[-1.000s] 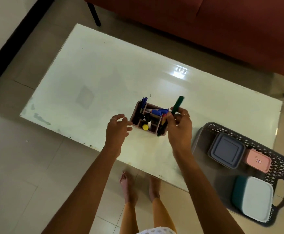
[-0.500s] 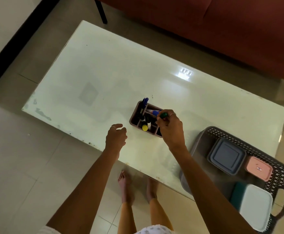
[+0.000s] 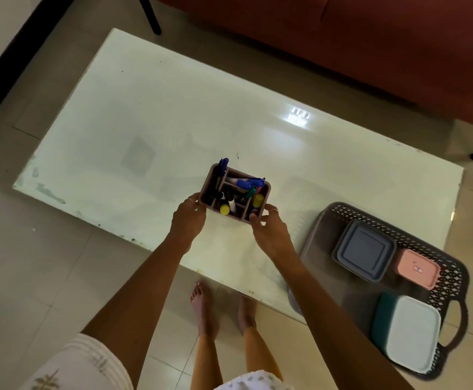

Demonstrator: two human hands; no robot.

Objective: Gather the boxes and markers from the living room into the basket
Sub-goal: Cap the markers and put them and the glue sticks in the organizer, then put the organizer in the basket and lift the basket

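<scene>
A brown divided marker holder point(image 3: 263, 190) stands on the white table point(image 3: 151, 114), filled with several markers, blue, green, yellow-capped and black. My left hand point(image 3: 188, 220) grips its left end and my right hand point(image 3: 269, 230) grips its near right corner. A dark perforated basket point(image 3: 452, 280) sits at the table's right near corner, overhanging the edge. Inside it lie a grey-lidded box point(image 3: 363, 250), a pink box point(image 3: 417, 268) and a teal box with a white lid point(image 3: 410, 332).
A red sofa point(image 3: 370, 46) runs along the far side of the table, its black legs point(image 3: 149, 15) on the tiled floor. My bare feet point(image 3: 201, 308) stand at the table's near edge. A dark strip lines the wall at left.
My right hand has let the green marker into the holder and moved to the holder's near right corner. My left hand has come forward and taken the holder's left end.
</scene>
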